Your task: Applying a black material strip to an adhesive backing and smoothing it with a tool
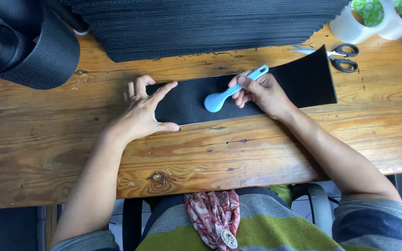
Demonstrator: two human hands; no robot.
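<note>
Wooden bench [257, 158], worn planks, knots and nail heads showing. Person seated at the near edge, both bare hands on one black fabric strip [303, 83] lying flat along the middle of the bench, its long side parallel to the near edge.

Left hand [143, 111]: fingers spread wide, palm down, thumb along the strip's near edge, pinning the left end flat. It grips nothing.

Right hand [261, 93]: fingers curled around the handle of a light blue plastic scoop-shaped tool [224, 95], thumb on top. The rounded head rests on the strip between the two hands.

Strip: matte, dense black weave, clean straight near edge. The right end lifts slightly off the wood and the cut there looks angled. No wrinkles visible under the hands.

Risks, as I judge them: only the left end is held, so a firm stroke with the tool could drag or skew the strip across the smooth wood. The lifted right end could curl further or fold under. Pressure near the left thumb could nip it.

Around: tall stack of black fabric pieces [210, 23] at the far edge, just behind the strip. Roll of black webbing [38, 51] at the far left corner. Scissors [340, 56] with black handles near the strip's far right corner. Two tape rolls [373, 18] at the far right corner.
</note>
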